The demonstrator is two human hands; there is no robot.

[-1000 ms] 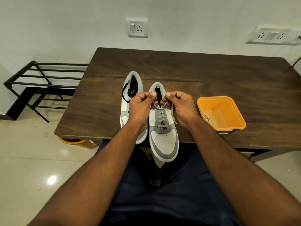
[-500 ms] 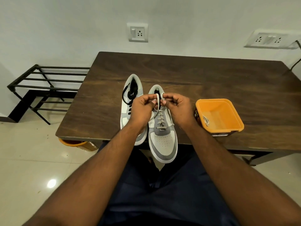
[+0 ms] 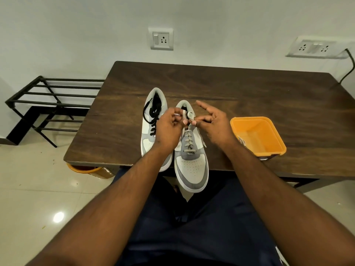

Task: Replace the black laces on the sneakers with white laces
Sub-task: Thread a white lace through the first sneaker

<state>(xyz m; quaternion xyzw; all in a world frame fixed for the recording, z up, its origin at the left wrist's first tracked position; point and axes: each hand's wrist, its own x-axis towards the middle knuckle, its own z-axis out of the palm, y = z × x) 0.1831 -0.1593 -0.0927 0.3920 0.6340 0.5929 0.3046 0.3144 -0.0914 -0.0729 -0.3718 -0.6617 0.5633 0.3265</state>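
Two grey-and-white sneakers lie side by side at the front edge of the wooden table (image 3: 249, 93). The left sneaker (image 3: 151, 139) carries a loose black lace (image 3: 152, 120). The right sneaker (image 3: 191, 166), its toe past the table edge, is threaded with a white lace (image 3: 188, 140). My left hand (image 3: 169, 129) pinches a loop of the white lace above the right sneaker's tongue. My right hand (image 3: 213, 121) pinches the other part of the white lace between thumb and a finger, its remaining fingers spread upward.
An empty orange plastic tub (image 3: 258, 136) stands on the table just right of my right hand. A black metal rack (image 3: 48, 104) stands on the floor to the left. Another orange container (image 3: 86, 169) shows under the table's front left corner.
My right hand has opened its outer fingers and moved a little right while still pinching the white lace. The left hand stays on its loop. The camera has tilted slightly.
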